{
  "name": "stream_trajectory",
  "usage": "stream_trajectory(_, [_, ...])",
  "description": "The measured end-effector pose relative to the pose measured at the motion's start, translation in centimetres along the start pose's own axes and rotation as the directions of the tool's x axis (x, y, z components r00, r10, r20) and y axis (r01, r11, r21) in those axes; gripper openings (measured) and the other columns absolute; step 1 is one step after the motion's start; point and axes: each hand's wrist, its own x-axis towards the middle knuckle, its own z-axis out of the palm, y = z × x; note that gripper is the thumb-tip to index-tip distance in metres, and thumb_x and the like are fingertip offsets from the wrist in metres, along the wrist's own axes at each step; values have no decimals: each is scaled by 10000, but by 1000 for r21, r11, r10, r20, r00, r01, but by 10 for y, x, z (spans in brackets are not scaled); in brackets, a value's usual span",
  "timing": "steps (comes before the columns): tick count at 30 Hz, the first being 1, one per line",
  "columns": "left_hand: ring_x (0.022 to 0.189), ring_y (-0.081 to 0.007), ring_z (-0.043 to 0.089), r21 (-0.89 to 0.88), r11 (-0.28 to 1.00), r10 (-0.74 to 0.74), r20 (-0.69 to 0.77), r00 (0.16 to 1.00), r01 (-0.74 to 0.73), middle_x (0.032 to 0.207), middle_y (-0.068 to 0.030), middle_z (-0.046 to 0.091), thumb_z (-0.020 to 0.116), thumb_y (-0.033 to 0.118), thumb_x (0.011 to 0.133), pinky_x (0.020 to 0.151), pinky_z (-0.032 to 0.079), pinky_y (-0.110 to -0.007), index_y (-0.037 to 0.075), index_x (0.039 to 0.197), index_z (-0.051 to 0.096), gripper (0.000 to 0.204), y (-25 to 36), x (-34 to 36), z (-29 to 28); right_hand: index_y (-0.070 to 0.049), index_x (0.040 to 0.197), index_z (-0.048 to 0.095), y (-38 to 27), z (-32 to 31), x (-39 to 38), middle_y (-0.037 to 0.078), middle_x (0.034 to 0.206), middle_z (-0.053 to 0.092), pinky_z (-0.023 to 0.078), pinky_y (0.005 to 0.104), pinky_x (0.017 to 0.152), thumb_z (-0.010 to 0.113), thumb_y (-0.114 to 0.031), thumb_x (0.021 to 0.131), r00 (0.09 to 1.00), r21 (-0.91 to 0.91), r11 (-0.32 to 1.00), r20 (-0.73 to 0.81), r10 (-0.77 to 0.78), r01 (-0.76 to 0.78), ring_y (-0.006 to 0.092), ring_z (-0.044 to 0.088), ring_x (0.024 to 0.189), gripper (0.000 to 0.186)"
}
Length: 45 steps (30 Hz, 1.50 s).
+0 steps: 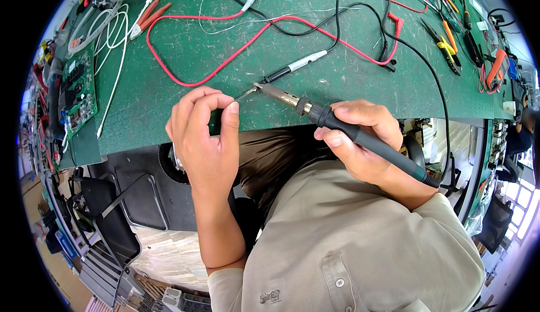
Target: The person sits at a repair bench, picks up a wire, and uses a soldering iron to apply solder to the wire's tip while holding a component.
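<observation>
My right hand [365, 135] is wrapped round the black handle of a soldering iron [368, 143]. The iron slants up and left, and its metal tip ends over the bench. With thumb and fingers pinched together, my left hand [205, 126] holds a thin silvery piece [245, 94], whose exact kind I cannot make out. The far end of this piece meets the iron's tip, or comes very close to it. Just beyond the tip lies a black test probe [295, 66] with a grey grip, its lead running away to the back.
The green bench mat [225, 59] carries a red test lead [197, 81] in loops. Yellow-handled pliers [447, 53] and an orange multimeter [497, 70] lie at right. A green circuit board [79, 93] sits at left beside a white cable [115, 93]. The iron's black cord [444, 109] curves along the right.
</observation>
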Motion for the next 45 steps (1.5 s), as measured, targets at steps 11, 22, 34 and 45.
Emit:
stream_trajectory(11, [1051,-250,609,5,1000,-2,5,1000,2,1069,-31,670,728,155,907,964,386,-391,104,953,681,84,0,0,1,-5,1098,627,0,13,5,148,892,703,560,301,635,823,-31,846,988,0,1000,-156,-6,6,215,720,731,320])
stream_trajectory(22, [1031,-254,609,-4,1000,7,22,1000,-7,1064,-32,659,722,142,909,948,391,-402,96,959,684,78,1,3,-3,5,1033,695,2,-22,49,126,901,717,546,316,677,833,-6,767,979,-17,981,-63,-191,191,221,700,770,300])
stream_trajectory(34, [1047,-265,609,-11,1000,-12,29,1000,12,1075,-60,663,718,145,917,971,394,-395,80,955,684,83,3,3,-3,-1,993,720,20,-37,66,127,870,696,532,328,624,803,25,731,949,33,955,107,-295,293,238,674,747,276])
stream_trajectory(45, [1020,-253,597,3,1000,27,30,999,-27,1070,-40,645,708,132,919,939,366,-401,92,977,676,78,0,3,-1,3,981,727,19,-35,67,124,861,693,536,326,623,806,6,730,964,1,966,66,-257,257,233,672,735,263])
